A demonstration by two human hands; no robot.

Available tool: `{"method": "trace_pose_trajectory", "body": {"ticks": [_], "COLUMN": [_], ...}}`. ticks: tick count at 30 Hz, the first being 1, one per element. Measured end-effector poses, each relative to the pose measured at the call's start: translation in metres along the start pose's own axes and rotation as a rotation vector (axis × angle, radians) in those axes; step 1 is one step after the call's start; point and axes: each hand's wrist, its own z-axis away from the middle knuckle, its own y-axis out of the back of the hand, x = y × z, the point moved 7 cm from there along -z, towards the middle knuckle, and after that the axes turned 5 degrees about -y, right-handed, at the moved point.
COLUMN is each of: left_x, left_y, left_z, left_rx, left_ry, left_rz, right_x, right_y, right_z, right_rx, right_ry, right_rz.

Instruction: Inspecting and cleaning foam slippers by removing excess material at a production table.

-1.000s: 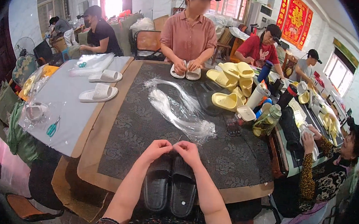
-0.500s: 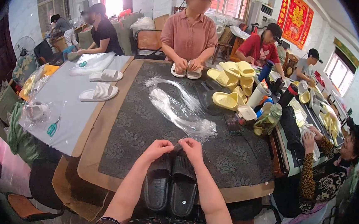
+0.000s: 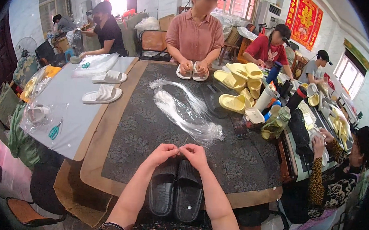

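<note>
Both my hands meet above the toe ends of a pair of black slide slippers at the table's near edge. My left hand (image 3: 164,153) is closed in a pinch, and my right hand (image 3: 195,155) pinches right beside it. A thin clear strand (image 3: 186,141) sticks up from between the fingertips; most of it is hidden by the fingers. Beneath the hands lie the left black slipper (image 3: 160,194) and the right black slipper (image 3: 189,201), side by side. Just beyond, a loose bundle of clear plastic strands (image 3: 174,114) is spread on the dark patterned tabletop (image 3: 136,124).
Across the table a co-worker (image 3: 196,34) handles white slippers (image 3: 192,73). Yellow slippers (image 3: 232,102), bottles (image 3: 278,120) and a lidded tub (image 3: 254,115) crowd the right. On the grey side table (image 3: 75,120) lie white slippers (image 3: 102,94) and teal scissors (image 3: 55,130).
My right hand has shifted slightly left and down, so its fingertips now meet the left hand's. The slippers and the strand bundle stay put.
</note>
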Motion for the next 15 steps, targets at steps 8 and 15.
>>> {"method": "trace_pose_trajectory", "body": {"ticks": [8,15], "left_x": [-0.012,-0.005], "left_y": [0.004,0.000], "left_z": [-0.001,-0.002], "left_rx": [-0.008,-0.003], "left_ry": [0.033,0.018], "left_rz": [-0.029,-0.090], "right_x": [-0.008,0.001], "right_y": [-0.001,0.016], "right_z": [0.004,0.001], "right_rx": [0.001,0.171], "right_ry": [0.022,0.025], "right_rz": [-0.043,-0.145]}}
